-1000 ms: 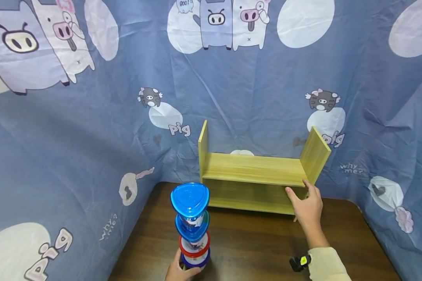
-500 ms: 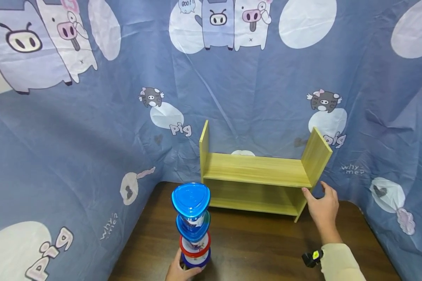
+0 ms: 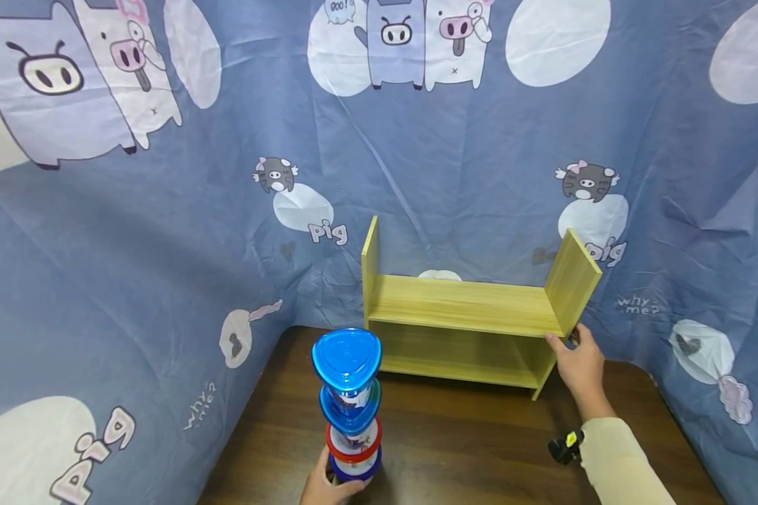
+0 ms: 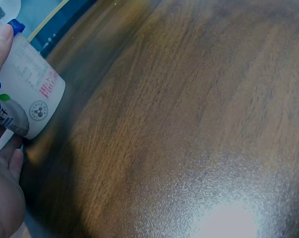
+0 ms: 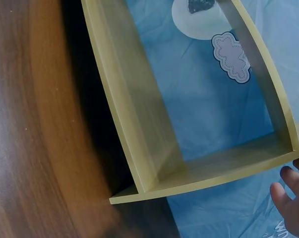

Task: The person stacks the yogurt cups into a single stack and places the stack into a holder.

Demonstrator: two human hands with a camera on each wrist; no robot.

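Observation:
A stack of small tubs stands at lower centre in the head view: two with blue rounded-triangle lids, the top tub [image 3: 346, 358] and the one below, then a red-lidded tub [image 3: 354, 449] and a bottom tub [image 3: 356, 468] with a dark blue rim. My left hand [image 3: 328, 485] grips the bottom tub from the left, thumb across its front. The left wrist view shows a white printed tub [image 4: 30, 84] with blueberry pictures beside the thumb. At the wooden shelf [image 3: 467, 305], my right hand [image 3: 581, 365] holds the right side panel, thumb at its front and fingers curled outside.
The two-level shelf stands at the back of the brown wooden table [image 3: 455, 435]. A blue cloth [image 3: 467, 168] with pig prints hangs around the table on the back and sides. A small black device [image 3: 565, 447] sits at the right wrist.
My right hand has moved right from the shelf's front edge, then in against its right side panel. My left hand stays around the bottom tub, and the stack stands as before.

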